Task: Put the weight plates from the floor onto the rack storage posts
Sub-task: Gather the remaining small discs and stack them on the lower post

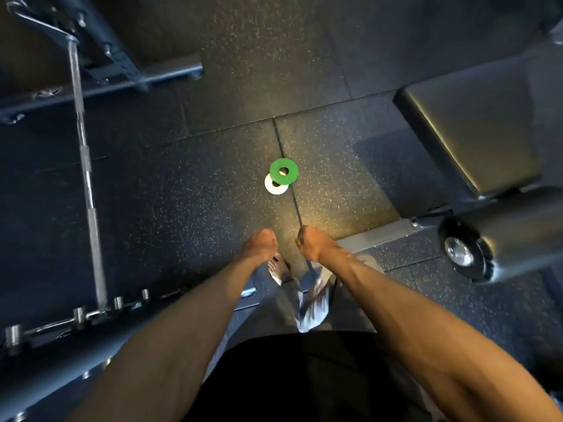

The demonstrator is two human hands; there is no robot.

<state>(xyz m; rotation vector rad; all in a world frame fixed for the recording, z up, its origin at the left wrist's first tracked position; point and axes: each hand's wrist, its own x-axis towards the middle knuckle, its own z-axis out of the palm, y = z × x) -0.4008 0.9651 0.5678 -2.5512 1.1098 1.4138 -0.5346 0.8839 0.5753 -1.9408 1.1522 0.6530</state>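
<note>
A small green weight plate (283, 171) lies on the speckled rubber floor, partly overlapping a small white weight plate (273, 186) just below and left of it. Both arms reach forward and down. My left hand (262, 245) and my right hand (310, 243) hang side by side, well short of the plates, with fingers curled under and nothing in them. Short chrome storage posts (79, 315) stick out of the dark rack frame at lower left.
A barbell (86, 178) runs down the left side over the rack base. A black padded bench (475, 129) with a wheel (461, 251) fills the right side. My foot in a pale shoe (278, 268) stands under my hands.
</note>
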